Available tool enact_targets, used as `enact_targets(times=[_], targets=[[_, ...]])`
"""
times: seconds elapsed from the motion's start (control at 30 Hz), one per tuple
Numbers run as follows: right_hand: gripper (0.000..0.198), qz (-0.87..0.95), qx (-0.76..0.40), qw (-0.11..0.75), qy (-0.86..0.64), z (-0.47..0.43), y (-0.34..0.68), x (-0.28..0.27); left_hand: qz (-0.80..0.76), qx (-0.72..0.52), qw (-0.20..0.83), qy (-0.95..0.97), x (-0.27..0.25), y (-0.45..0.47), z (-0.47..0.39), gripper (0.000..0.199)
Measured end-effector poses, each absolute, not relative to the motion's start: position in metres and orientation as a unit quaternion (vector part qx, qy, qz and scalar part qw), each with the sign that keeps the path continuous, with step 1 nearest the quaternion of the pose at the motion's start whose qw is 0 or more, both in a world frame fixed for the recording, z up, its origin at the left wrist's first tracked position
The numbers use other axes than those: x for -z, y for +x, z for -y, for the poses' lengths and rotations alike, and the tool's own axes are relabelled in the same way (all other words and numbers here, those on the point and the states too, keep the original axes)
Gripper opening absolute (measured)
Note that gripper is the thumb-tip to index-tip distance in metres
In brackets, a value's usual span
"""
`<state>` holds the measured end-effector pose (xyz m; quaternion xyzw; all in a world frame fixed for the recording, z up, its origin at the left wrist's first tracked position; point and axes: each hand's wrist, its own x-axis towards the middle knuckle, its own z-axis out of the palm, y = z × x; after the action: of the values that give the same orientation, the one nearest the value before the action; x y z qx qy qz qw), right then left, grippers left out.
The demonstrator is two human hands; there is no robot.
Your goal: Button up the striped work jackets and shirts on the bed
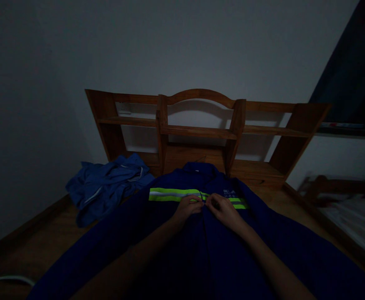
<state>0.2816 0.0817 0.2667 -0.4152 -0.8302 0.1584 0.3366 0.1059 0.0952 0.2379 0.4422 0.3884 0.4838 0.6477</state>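
Note:
A dark blue work jacket [176, 225] lies spread front side up, its collar at the far end and its sleeves reaching out to both sides. Yellow-green and grey reflective bands cross its chest, and a small pale print sits on the right. At the front opening, level with the bands, my left hand [188, 206] pinches the jacket's edge. Close beside it, my right hand [221, 208] is closed on the other edge with curled fingers. Whatever small fastening lies between the fingertips is hidden.
A wooden shelf unit [201, 132] stands behind the collar against the wall. To the left lies a crumpled lighter blue garment [107, 187] on the wooden surface [41, 233]. A pale cable [10, 278] shows at lower left, a dark window or curtain [351, 75] at upper right.

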Motion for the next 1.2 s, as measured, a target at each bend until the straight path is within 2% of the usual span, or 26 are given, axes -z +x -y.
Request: enact_targets(times=[1.2], targets=[[0.009, 0.833, -0.156, 0.336, -0.412, -0.0797, 0.2810, -0.2700, -0.396, -0.490, 0.654, 0.419, -0.2410, 0.1077, -0.0939, 0.031]])
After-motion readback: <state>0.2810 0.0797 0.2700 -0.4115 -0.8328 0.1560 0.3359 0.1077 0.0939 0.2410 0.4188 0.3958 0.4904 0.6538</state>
